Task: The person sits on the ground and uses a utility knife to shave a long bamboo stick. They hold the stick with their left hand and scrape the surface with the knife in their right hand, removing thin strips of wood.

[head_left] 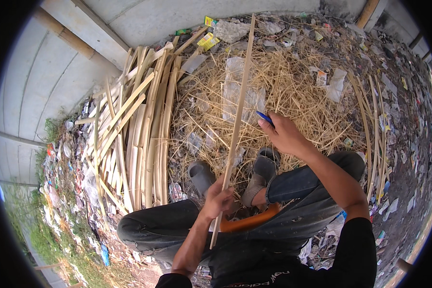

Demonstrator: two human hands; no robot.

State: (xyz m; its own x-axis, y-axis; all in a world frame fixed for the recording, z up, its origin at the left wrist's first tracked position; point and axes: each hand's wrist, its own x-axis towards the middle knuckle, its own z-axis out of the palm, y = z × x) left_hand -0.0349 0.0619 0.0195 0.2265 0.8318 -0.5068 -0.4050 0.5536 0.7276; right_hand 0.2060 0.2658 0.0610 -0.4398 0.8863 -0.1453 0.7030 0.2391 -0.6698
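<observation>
My left hand (219,199) is closed round the lower part of a long, narrow bamboo strip (240,103). The strip stands slanted between my knees, its top leaning slightly right and reaching far out ahead. In my right hand (284,134), a slim blue pen-like object (265,118) is gripped, pointing left toward the strip but apart from it. Its exact kind is partly hidden by the fingers. Below the strip, between my thighs, lies an orange curved bar (252,220). My feet are in dark clogs (266,163).
A heap of split bamboo lengths (151,125) lies at left against a pale wall (129,21). Straw-like shavings (293,81) and plastic scraps cover the ground ahead. More thin strips (374,129) lie at right, amid scattered litter. A grey stone (231,31) sits at the far side.
</observation>
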